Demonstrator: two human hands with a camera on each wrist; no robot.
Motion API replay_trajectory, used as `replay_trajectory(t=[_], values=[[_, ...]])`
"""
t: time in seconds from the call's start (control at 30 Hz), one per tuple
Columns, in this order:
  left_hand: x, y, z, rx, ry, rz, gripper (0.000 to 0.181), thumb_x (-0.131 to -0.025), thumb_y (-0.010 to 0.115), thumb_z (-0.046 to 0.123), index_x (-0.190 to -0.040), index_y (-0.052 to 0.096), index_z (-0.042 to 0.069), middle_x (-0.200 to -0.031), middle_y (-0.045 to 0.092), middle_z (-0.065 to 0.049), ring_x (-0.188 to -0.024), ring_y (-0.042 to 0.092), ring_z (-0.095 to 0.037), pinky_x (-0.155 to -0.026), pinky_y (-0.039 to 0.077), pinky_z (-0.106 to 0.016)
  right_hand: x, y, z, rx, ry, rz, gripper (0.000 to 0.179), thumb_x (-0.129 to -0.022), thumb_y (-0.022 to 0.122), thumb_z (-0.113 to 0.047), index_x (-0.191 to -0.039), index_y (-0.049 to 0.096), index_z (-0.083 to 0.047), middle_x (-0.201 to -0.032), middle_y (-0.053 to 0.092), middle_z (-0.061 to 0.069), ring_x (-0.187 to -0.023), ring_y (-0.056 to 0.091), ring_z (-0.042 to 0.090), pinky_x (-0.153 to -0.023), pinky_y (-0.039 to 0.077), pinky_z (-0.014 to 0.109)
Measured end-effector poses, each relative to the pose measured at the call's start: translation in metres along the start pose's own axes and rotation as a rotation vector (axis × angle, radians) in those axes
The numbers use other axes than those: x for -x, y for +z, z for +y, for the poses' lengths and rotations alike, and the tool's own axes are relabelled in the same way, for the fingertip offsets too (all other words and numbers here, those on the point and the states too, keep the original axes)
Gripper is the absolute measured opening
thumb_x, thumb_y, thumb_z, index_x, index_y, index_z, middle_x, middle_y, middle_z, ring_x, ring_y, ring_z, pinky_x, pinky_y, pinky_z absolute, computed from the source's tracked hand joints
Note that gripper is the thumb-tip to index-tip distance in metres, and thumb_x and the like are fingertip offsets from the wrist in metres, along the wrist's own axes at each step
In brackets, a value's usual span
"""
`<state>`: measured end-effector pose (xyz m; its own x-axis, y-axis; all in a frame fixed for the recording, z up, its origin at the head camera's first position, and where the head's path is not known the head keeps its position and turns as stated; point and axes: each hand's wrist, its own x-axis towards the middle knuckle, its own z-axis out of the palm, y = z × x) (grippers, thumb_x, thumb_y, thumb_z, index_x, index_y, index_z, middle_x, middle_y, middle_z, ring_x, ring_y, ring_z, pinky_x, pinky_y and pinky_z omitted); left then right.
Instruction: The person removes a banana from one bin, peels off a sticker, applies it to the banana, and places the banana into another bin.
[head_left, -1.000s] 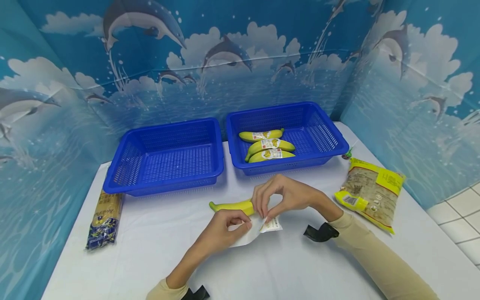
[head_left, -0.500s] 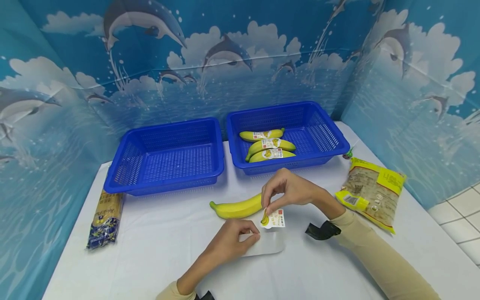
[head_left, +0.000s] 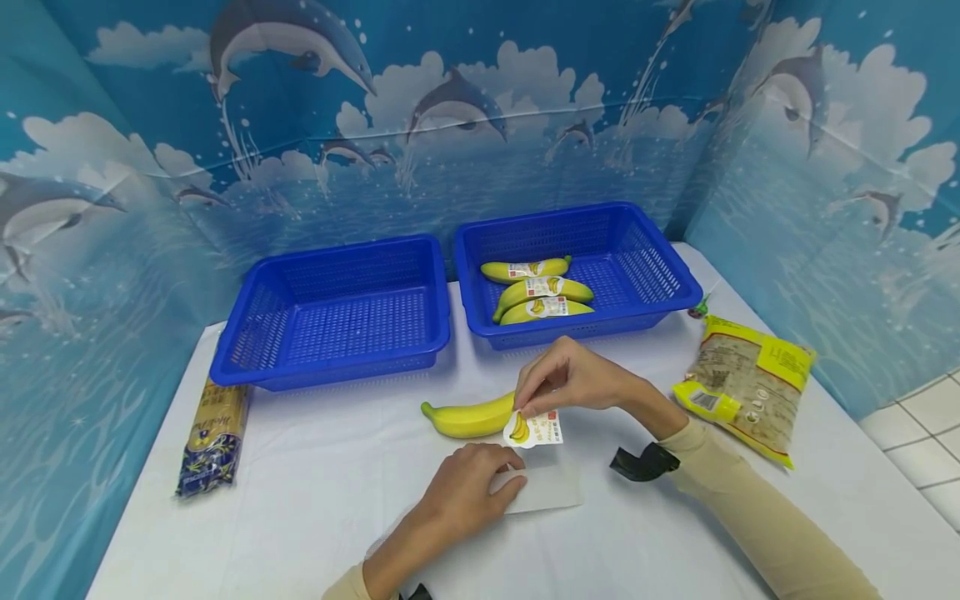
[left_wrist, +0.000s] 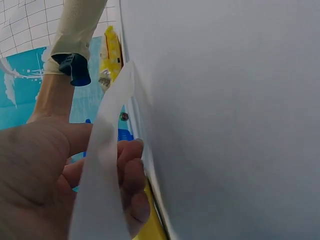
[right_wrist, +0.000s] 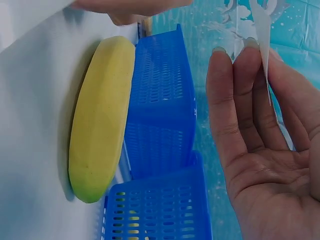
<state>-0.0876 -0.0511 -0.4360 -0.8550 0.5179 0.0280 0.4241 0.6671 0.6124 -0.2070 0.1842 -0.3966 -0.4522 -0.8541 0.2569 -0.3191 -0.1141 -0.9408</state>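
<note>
My right hand [head_left: 581, 379] pinches a white sticker [head_left: 538, 431] printed with a banana picture, just in front of an unlabelled yellow banana [head_left: 467, 421] on the table. In the right wrist view, the sticker [right_wrist: 263, 37] stands edge-on between thumb and fingers, apart from the banana [right_wrist: 101, 120]. Nearer the front, my left hand [head_left: 468, 487] holds a white backing paper [head_left: 547, 490] low over the tabletop. The left wrist view has this paper [left_wrist: 102, 165] as a curved strip between thumb and fingers. Part of it is hidden behind the left hand.
Behind the hands stand two blue baskets, the left one [head_left: 330, 379] and the right one [head_left: 592, 332]. Several labelled bananas [head_left: 543, 288] lie in the right basket. A noodle packet [head_left: 213, 437] lies at left, a yellow bag [head_left: 746, 387] at right. Dolphin-print curtains enclose the table.
The sticker has come off the backing paper in my right hand and shifted slightly left toward the banana. My left hand has moved right and forward with the paper, which now lies flatter.
</note>
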Motion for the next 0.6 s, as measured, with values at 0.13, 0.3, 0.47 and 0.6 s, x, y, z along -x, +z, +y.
replay_trajectory(t=[0.13,0.3,0.47,0.6], values=[[0.0,-0.005,0.001,-0.009,-0.027,0.0,0.015,-0.099,0.08,0.02,-0.112,0.083,0.012,-0.109,0.077,0.005,-0.1,0.067,-0.005,-0.088,0.059,-0.028,0.0,0.001,0.002,-0.001,0.02,0.004,0.013,-0.096,0.075,0.01,-0.108,0.081,0.009,-0.102,0.079,0.02,-0.08,0.068,0.014,-0.065,0.06,0.022],[0.001,-0.014,0.001,-0.009,-0.03,0.011,0.018,-0.099,0.08,0.019,-0.115,0.083,0.01,-0.115,0.077,0.002,-0.111,0.069,-0.013,-0.098,0.059,-0.035,-0.002,0.001,0.007,0.007,0.019,0.025,0.014,-0.097,0.076,0.007,-0.11,0.08,0.009,-0.105,0.079,0.02,-0.087,0.071,0.02,-0.071,0.064,0.027],[0.001,-0.024,-0.002,0.085,0.018,0.009,0.018,-0.1,0.078,0.016,-0.115,0.082,0.006,-0.114,0.08,0.0,-0.113,0.072,-0.016,-0.101,0.059,-0.037,-0.003,0.003,0.014,0.018,0.006,0.068,0.014,-0.095,0.078,0.007,-0.108,0.08,0.01,-0.105,0.078,0.021,-0.095,0.073,0.024,-0.081,0.067,0.036],[0.0,-0.032,-0.011,0.309,-0.012,-0.045,0.017,-0.103,0.075,0.015,-0.115,0.082,0.004,-0.111,0.081,0.0,-0.109,0.074,-0.015,-0.1,0.06,-0.033,-0.004,0.006,0.016,0.05,0.016,0.128,0.014,-0.092,0.078,0.011,-0.106,0.081,0.009,-0.102,0.078,0.021,-0.094,0.073,0.02,-0.081,0.066,0.035]])
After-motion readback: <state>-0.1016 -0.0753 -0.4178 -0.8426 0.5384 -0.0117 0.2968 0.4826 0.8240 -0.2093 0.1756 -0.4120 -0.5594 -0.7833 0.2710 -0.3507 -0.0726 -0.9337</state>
